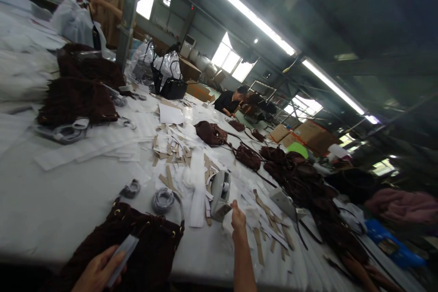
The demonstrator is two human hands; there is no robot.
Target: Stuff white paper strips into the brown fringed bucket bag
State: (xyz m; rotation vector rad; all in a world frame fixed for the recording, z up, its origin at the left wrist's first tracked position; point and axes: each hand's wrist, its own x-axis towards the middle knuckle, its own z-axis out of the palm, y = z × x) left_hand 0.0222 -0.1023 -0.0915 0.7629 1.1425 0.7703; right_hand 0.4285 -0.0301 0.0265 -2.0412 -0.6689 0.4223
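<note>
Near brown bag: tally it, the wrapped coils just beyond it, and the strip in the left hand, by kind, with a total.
Brown bag: 1
Wrapped coils: 2
Pale strip: 1
Total: 4

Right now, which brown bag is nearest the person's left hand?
The brown bag at the near edge of the table, partly hidden by the left hand; the other brown bags lie farther from that hand.
</note>
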